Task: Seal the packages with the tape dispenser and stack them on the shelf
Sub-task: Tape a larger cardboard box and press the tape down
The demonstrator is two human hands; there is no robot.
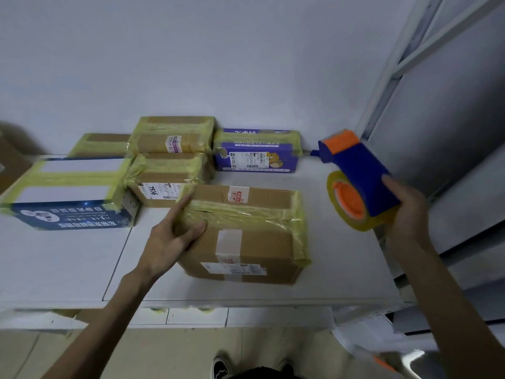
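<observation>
A brown cardboard package (254, 242) wrapped with yellowish tape lies near the front of the white table (68, 263). My left hand (172, 233) rests on its left end, index finger stretched along the taped top edge and thumb against its side. My right hand (410, 212) holds a blue and orange tape dispenser (358, 176) with a roll of yellowish tape in the air to the right of the package, apart from it.
Taped packages stand behind: a blue and white box (68, 195) at the left, two stacked brown boxes (169, 160), a flat one (101, 143) behind, a purple box (257, 154) by the wall. A grey metal frame (410, 64) rises at the right.
</observation>
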